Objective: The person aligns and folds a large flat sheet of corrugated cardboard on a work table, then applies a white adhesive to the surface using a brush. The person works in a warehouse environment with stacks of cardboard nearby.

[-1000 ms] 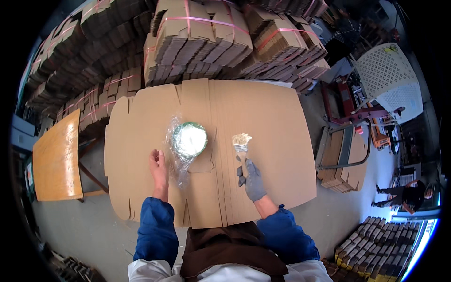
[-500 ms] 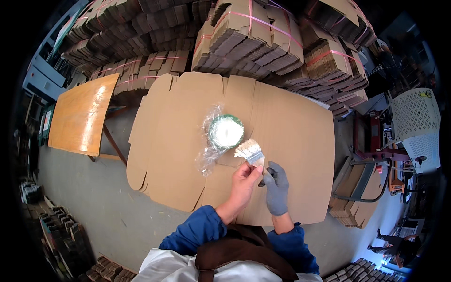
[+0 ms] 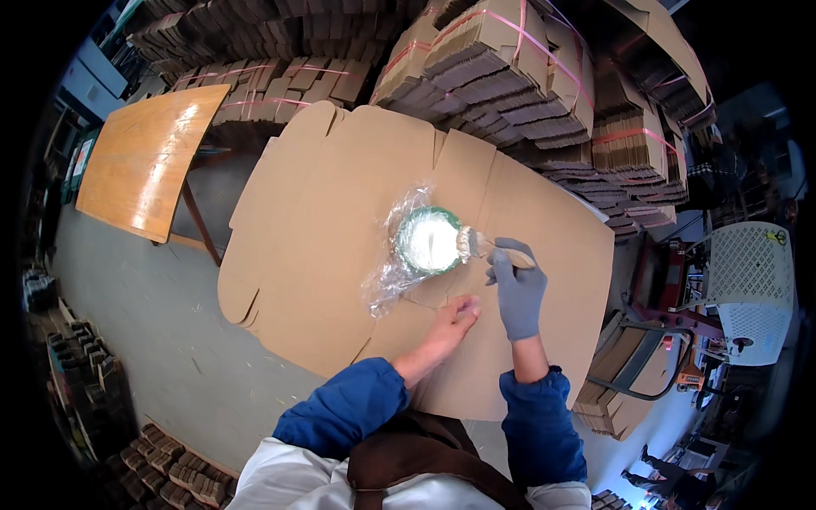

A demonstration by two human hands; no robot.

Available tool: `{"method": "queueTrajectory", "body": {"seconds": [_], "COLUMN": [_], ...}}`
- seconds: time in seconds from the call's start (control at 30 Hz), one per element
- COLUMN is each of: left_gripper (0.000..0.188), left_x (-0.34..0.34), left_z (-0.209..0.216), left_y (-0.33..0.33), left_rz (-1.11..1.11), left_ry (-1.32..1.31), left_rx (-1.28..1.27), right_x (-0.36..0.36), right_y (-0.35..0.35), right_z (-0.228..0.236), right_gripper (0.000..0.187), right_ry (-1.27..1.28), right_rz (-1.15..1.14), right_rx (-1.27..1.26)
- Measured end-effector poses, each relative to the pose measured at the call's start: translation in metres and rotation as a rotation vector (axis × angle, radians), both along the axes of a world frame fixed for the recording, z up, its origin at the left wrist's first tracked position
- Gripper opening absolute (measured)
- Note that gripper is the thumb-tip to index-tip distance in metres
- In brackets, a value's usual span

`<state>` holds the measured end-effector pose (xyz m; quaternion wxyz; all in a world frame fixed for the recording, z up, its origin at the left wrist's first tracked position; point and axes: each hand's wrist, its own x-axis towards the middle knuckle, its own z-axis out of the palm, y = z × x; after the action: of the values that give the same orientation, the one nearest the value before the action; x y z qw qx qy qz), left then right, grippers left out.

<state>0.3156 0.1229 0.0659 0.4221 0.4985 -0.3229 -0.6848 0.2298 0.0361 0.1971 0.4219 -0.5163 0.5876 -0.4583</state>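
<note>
My right hand [image 3: 518, 293], in a grey glove, is closed round the wooden handle of a paintbrush [image 3: 481, 246]. The brush's pale-coated bristles touch the right rim of a round green container [image 3: 422, 270], which holds a bright white substance. Crumpled clear plastic film [image 3: 387, 285] spreads out around the container's left side. My left hand [image 3: 446, 330] is bare and hovers low over the cardboard, in front of the container. Its fingers are loosely bent and slightly apart, with nothing between them.
A large flat cardboard sheet [image 3: 340, 187] lies under the container. Strapped bundles of flattened cardboard [image 3: 510, 68] are stacked behind it. To the left stands a wooden table [image 3: 157, 161]; a cart [image 3: 633, 365] with cardboard and a perforated white panel [image 3: 752, 272] are at right. Another person [image 3: 680, 484] is at lower right.
My left hand has let go of the paintbrush and lowered. My right hand now holds it, its bristles turned left against the container's rim. The whole view has shifted and tilted.
</note>
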Motion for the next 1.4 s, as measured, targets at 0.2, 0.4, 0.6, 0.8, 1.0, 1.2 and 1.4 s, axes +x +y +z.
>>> {"method": "queueTrajectory", "body": {"seconds": [0.2, 0.4, 0.6, 0.8, 1.0, 1.2, 1.4], "left_gripper": [0.037, 0.038, 0.034, 0.036, 0.036, 0.033, 0.026], "left_x": [0.027, 0.039, 0.058, 0.074, 0.073, 0.076, 0.080], "left_z": [-0.017, -0.013, 0.004, 0.001, 0.002, -0.003, 0.000], "left_y": [0.015, 0.025, 0.027, 0.010, 0.003, 0.003, 0.007], "left_rz": [-0.138, -0.129, -0.124, 0.089, 0.067, 0.070, 0.052], "left_ry": [-0.385, -0.755, -0.572, -0.650, -0.631, -0.605, -0.450], "left_rx": [-0.088, -0.499, -0.437, -0.472, -0.473, -0.462, -0.441], "right_x": [0.025, 0.043, 0.048, 0.056, 0.046, 0.030, -0.037], "right_y": [-0.049, -0.060, -0.062, -0.066, -0.071, -0.076, -0.075], "right_z": [-0.048, -0.057, -0.055, -0.050, -0.056, -0.043, -0.120], "right_gripper": [0.018, 0.020, 0.023, 0.022, 0.019, 0.018, 0.021], "right_ry": [0.484, 0.745, 0.844, 0.918, 0.914, 0.155, -0.938], "right_rz": [0.166, 0.227, 0.279, 0.301, 0.309, 0.049, -0.272], "right_rx": [-0.059, -0.007, -0.006, -0.025, -0.042, 0.205, 0.550]}}
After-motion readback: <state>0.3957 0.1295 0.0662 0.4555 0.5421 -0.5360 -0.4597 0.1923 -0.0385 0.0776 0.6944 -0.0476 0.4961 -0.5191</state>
